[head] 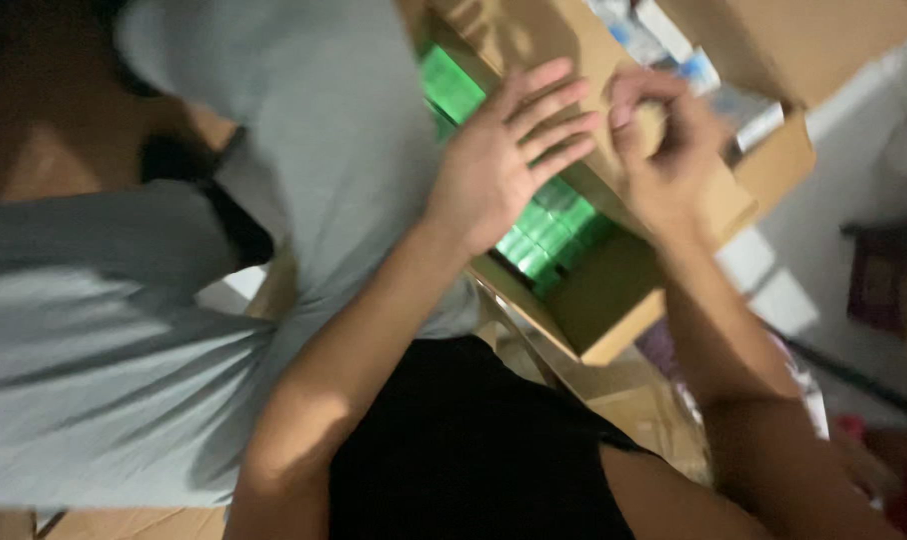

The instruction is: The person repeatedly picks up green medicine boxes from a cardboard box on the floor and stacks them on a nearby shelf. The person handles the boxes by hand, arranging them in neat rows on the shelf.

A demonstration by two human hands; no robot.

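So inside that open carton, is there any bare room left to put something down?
Only the near corner of the carton, past the green boxes. Farther in, both hands, left and right, press down a flap, covering the rest.

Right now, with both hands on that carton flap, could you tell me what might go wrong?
The left hand presses flat on the cardboard flap and could crush the green boxes beneath. The right hand grips the flap's edge, which might tear. A person in grey crowds the carton.
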